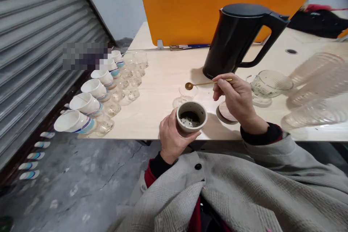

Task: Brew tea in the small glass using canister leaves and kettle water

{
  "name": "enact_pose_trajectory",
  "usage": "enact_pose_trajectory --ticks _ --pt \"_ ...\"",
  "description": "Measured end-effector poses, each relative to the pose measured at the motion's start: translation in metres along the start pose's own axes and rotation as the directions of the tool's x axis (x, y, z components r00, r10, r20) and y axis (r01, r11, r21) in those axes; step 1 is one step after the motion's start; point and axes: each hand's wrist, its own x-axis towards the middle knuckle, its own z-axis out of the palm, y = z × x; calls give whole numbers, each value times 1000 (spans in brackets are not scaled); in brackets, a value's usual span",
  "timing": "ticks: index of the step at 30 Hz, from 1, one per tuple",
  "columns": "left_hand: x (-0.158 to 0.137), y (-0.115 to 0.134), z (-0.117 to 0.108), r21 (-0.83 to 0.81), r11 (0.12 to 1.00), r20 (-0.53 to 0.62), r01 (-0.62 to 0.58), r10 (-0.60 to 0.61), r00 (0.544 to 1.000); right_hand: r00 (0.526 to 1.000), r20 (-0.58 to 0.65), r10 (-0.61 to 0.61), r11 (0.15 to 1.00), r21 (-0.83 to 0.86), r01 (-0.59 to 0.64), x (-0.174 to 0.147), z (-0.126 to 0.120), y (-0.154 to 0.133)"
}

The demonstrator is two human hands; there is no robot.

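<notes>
My left hand is wrapped round a pale ceramic jar, held tilted near the table's front edge. Dark, loose bits that look like tea leaves lie inside it. Between the thumb and fingers of my right hand is a thin gold spoon. Its bowl hangs above a small clear glass cup, which the jar partly hides. A round wooden lid lies on the table below my right hand.
A black electric kettle stands behind the spoon. Right of it are a ribbed glass cup and stacked clear plastic cups. Several white paper cups and small glasses line the left side. An orange divider stands behind.
</notes>
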Motion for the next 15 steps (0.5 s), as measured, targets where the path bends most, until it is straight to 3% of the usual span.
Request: enact_pose_trajectory --ticks 5,8,12,15 --pt "0 -2 0 -7 1000 -9 1 -1 1000 993 -106 46 993 117 -33 -4 -17 -2" --pt "-1 -3 0 -8 1000 -10 -6 6 1000 957 -287 -34 995 84 61 -9 -42 -6" --pt "-1 -4 0 -8 1000 -18 -9 9 1000 812 -490 -317 938 -288 192 -18 -93 -10" --pt "0 -5 1 -10 1000 -21 -16 15 1000 767 -500 -403 822 -566 63 -23 -129 -6"
